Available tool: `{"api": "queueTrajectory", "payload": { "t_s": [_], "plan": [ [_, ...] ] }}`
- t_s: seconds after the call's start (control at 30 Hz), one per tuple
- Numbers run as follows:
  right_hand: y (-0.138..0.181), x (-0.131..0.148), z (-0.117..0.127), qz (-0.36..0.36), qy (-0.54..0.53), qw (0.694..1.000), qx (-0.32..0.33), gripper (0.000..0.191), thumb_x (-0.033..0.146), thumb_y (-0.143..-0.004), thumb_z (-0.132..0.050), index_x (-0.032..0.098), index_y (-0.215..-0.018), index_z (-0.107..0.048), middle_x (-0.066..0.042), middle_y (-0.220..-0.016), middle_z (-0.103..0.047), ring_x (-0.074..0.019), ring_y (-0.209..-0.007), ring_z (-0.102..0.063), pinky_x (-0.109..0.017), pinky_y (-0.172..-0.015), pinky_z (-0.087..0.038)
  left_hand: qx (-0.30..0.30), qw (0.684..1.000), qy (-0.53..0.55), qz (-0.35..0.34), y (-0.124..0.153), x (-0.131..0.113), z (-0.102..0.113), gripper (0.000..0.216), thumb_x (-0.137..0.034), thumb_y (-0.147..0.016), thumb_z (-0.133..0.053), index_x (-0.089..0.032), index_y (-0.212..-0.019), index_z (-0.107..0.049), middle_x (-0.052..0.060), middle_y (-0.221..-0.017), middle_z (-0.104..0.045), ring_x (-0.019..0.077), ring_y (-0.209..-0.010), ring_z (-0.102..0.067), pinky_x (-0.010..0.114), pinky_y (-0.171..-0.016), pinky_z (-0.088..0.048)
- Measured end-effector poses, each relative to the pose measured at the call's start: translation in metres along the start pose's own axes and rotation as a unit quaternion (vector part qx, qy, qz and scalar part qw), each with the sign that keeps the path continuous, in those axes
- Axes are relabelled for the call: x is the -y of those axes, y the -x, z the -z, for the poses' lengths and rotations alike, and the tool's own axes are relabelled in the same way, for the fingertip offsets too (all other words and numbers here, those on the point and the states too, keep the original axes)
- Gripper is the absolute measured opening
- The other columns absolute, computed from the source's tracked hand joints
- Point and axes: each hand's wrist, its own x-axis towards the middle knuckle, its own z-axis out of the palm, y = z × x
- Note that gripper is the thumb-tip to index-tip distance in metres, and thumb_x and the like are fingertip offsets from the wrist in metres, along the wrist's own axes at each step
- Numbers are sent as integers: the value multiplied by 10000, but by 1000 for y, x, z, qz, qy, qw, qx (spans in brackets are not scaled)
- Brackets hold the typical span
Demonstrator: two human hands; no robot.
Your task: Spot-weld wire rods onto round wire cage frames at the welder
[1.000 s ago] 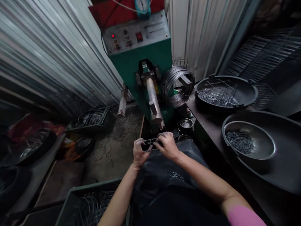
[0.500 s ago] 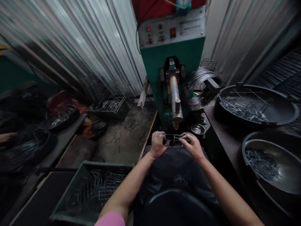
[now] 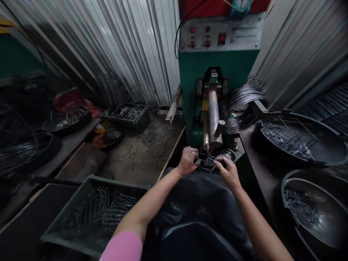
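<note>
My left hand and my right hand each pinch one end of a small wire frame, holding it flat just under the metal arm of a green welding machine. Both hands are closed on the frame. It sits above my lap, which is covered by a dark apron with a few wire bits on it.
A coil of wire hangs right of the machine. Two dark basins on the right hold short wire pieces. A small metal bowl sits by the machine. A green crate of bent wires stands lower left. Corrugated metal walls surround.
The view swung left, so the machine now appears further right. My hands stayed on the wire frame and moved it closer under the machine's arm.
</note>
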Motion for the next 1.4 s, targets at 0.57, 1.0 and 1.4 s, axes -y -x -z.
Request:
{"api": "queueTrajectory", "payload": {
  "t_s": [0.57,1.0,1.4],
  "plan": [
    [-16,1,6,26,12,1000,-3,190,386,-785,-570,218,-710,-617,-44,-798,-635,-206,-814,-589,-356,-774,-455,-10,1000,21,-3,-13,7,-10,206,-179,-685,-605,-217,-730,-408,54,-867,-600,193,-861,-565,424,-906,-414],
    [-19,-1,5,-15,-3,1000,-2,194,383,-763,-585,198,-710,-609,-31,-789,-623,-195,-795,-583,-341,-767,-448,47,997,39,39,-16,7,-8,230,-190,-650,-630,-214,-683,-404,77,-893,-601,219,-867,-549,403,-823,-417],
    [32,14,11,41,39,998,28,167,373,-802,-595,219,-772,-653,-56,-867,-650,-211,-881,-601,-365,-821,-454,19,999,10,-27,16,-13,15,173,-211,-731,-574,-220,-661,-417,48,-854,-608,184,-844,-562,424,-877,-422]
  ]
}}
